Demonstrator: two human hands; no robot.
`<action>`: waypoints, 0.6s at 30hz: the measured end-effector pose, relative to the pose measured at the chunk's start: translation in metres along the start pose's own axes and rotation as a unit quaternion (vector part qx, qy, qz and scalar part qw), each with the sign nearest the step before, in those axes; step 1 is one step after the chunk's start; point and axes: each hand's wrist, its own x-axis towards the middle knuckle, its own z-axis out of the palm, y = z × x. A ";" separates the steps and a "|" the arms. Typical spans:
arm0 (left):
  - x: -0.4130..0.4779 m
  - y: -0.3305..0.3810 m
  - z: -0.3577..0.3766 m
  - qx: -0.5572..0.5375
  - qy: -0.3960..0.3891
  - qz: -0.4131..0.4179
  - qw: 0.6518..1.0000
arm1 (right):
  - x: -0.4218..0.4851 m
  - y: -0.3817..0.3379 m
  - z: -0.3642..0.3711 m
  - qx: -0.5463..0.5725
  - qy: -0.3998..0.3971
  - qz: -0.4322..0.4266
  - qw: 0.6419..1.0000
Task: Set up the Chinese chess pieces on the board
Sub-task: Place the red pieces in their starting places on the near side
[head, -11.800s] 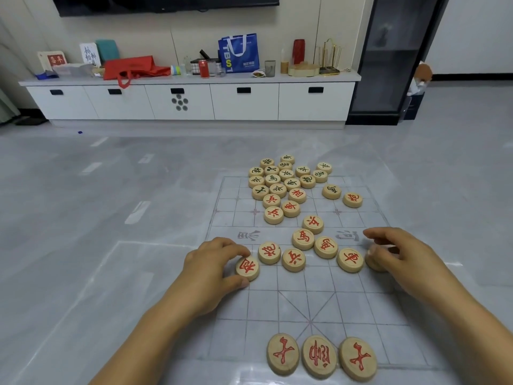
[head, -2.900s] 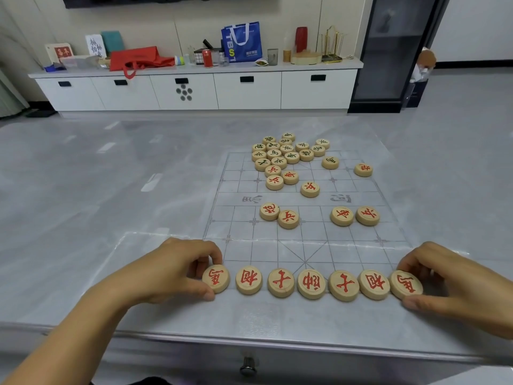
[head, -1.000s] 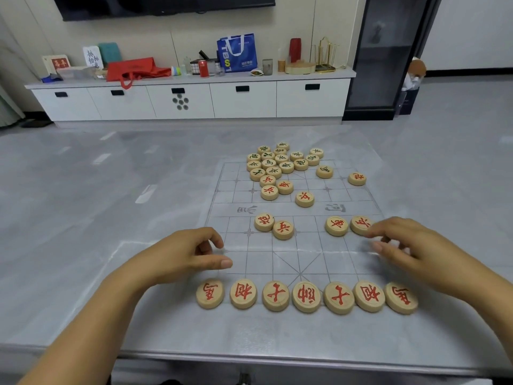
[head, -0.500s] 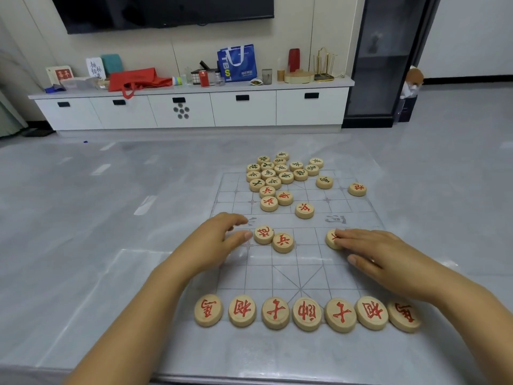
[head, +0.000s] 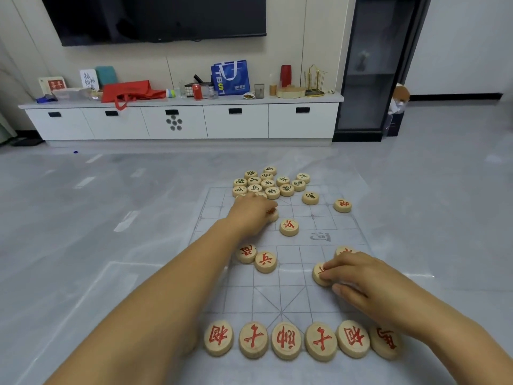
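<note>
A translucent gridded board (head: 291,295) lies on the grey table. My left hand (head: 249,215) reaches to the far half, its fingers curled over a red-lettered piece (head: 274,214) just in front of the pile of dark-lettered pieces (head: 270,183). My right hand (head: 361,276) pinches another red piece (head: 319,273) on the right side; a further red piece (head: 342,250) peeks out behind its fingers. A row of red pieces (head: 286,340) lines the near edge, its left end hidden by my forearm.
Loose on the board lie a red piece (head: 289,227) near the river, a red pair (head: 265,262) to the left, a red one (head: 342,205) at the far right and a dark one (head: 310,197). A white cabinet (head: 236,120) stands beyond.
My left hand has moved from beside the red pair up to the pieces in front of the far pile. My right hand has drawn one red piece nearer, uncovering part of the other.
</note>
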 end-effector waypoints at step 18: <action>-0.156 -0.055 -0.022 -0.174 0.010 -0.171 0.970 | 0.001 0.006 0.003 0.050 0.002 0.063 0.997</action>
